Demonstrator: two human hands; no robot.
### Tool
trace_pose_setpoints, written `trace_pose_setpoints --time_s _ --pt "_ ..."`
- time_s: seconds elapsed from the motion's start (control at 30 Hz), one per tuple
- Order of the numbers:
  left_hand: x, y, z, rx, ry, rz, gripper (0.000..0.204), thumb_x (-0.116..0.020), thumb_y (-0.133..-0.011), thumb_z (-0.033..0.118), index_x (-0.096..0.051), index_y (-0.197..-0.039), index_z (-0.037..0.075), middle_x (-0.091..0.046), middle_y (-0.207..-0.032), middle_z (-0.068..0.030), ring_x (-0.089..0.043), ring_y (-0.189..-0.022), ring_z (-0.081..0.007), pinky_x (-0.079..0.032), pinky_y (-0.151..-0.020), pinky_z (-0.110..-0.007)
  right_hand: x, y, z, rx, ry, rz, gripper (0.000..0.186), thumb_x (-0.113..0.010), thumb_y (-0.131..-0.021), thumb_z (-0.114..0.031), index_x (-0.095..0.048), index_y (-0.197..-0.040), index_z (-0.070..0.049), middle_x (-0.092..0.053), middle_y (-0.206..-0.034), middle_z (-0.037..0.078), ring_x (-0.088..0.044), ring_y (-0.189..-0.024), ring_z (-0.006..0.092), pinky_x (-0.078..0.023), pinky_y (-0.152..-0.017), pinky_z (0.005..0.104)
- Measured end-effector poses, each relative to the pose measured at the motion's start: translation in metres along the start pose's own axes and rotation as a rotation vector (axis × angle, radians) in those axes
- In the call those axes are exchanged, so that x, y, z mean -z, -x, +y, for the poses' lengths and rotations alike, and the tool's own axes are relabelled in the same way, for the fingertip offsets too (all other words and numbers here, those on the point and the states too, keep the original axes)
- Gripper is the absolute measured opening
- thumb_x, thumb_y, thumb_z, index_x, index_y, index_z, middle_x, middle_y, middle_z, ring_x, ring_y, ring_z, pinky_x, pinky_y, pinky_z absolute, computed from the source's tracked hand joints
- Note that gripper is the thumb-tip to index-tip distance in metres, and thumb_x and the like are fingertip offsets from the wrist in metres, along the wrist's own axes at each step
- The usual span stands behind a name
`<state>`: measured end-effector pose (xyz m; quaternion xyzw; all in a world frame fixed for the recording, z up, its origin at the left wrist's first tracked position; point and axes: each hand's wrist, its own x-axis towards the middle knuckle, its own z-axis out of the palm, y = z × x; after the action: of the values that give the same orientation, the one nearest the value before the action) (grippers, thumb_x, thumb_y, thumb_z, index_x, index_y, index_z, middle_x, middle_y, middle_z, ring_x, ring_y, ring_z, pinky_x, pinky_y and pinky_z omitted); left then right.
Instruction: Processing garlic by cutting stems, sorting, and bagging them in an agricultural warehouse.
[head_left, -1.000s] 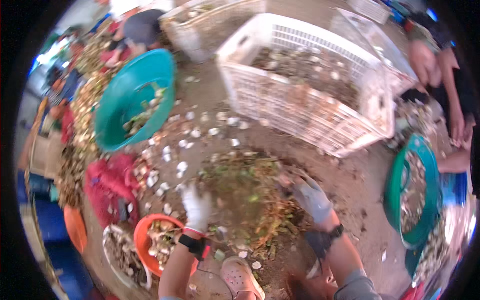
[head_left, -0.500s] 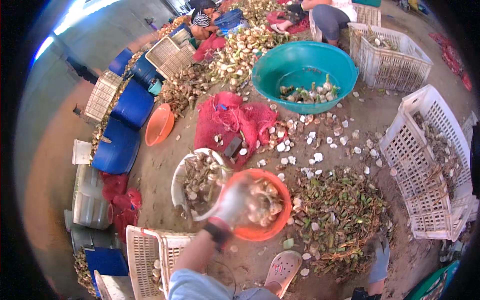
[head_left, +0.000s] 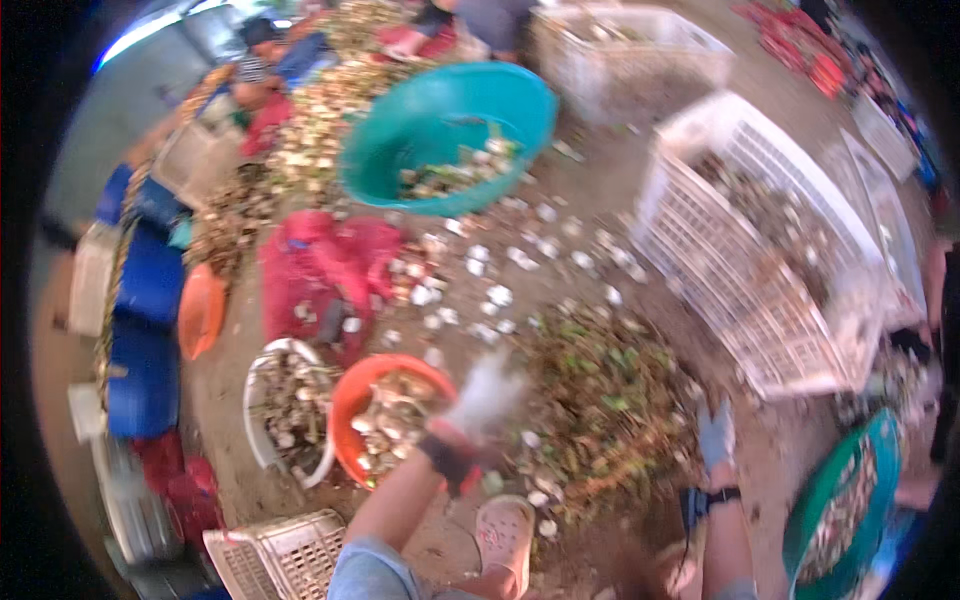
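Observation:
My left hand (head_left: pixel 490 395), in a whitish glove, is smeared by motion just right of the orange basin (head_left: pixel 348 372), near the left edge of a heap of stalks and leaves (head_left: pixel 605 410). Its fingers cannot be made out. Garlic bulbs (head_left: pixel 398 408) fill the basin. Against its left side stands a white bucket (head_left: pixel 252 432) of garlic with stems. At the heap's right edge, my right hand (head_left: pixel 717 437) wears a blue-grey glove. Its fingers look stretched apart, and nothing shows in them.
A large teal tub (head_left: pixel 365 150) with some garlic stands ahead, beside red netting (head_left: pixel 300 265). White crates (head_left: pixel 725 335) are on the right, one holding garlic. A green tub (head_left: pixel 800 520) lies lower right, a crate (head_left: pixel 250 560) lower left. Other people (head_left: pixel 490 22) sit at the back.
The view has turned right, so the scene has shifted left. My left hand has moved from over the orange basin to its right side. My right hand has moved farther up along the heap's edge.

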<state>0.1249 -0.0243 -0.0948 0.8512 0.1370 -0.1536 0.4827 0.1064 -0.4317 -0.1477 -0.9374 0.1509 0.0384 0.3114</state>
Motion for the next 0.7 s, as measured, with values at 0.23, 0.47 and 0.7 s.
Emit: trace_pose_setpoints --time_s 0.23,0.47,0.7 --pt "-0.032 -0.068 -0.073 0.360 -0.522 0.172 0.075 -0.049 -0.081 0.053 -0.030 -0.140 0.012 -0.034 -0.133 -0.0343 -0.037 -0.121 -0.0495 -0.035 -0.098 -0.050 -0.053 0.007 -0.025 -0.355 -0.093 -0.058 0.067 -0.045 -0.090 -0.056 -0.029 -0.144 -0.022 -0.018 -0.147 0.029 -0.018 -0.137 0.0434 -0.024 -0.109 0.0510" --pt "-0.092 -0.074 -0.043 0.276 -0.250 -0.056 0.076 -0.054 -0.085 0.046 -0.022 -0.146 0.014 -0.036 -0.140 -0.0258 -0.036 -0.128 -0.0370 -0.033 -0.102 -0.041 -0.080 0.023 -0.056 -0.245 -0.072 -0.025 0.058 -0.046 -0.090 -0.053 -0.033 -0.141 -0.028 -0.037 -0.131 0.031 -0.036 -0.123 0.0485 -0.035 -0.099 0.0516" --pt "-0.130 -0.048 -0.031 0.275 0.253 -0.133 0.091 -0.056 -0.083 0.053 -0.008 -0.149 0.014 -0.039 -0.141 -0.0195 -0.040 -0.127 -0.0293 -0.034 -0.103 -0.037 -0.138 0.025 -0.027 -0.049 -0.602 0.035 0.065 -0.050 -0.089 -0.052 -0.031 -0.143 -0.022 -0.036 -0.133 0.027 -0.043 -0.121 0.0376 -0.036 -0.098 0.0466"
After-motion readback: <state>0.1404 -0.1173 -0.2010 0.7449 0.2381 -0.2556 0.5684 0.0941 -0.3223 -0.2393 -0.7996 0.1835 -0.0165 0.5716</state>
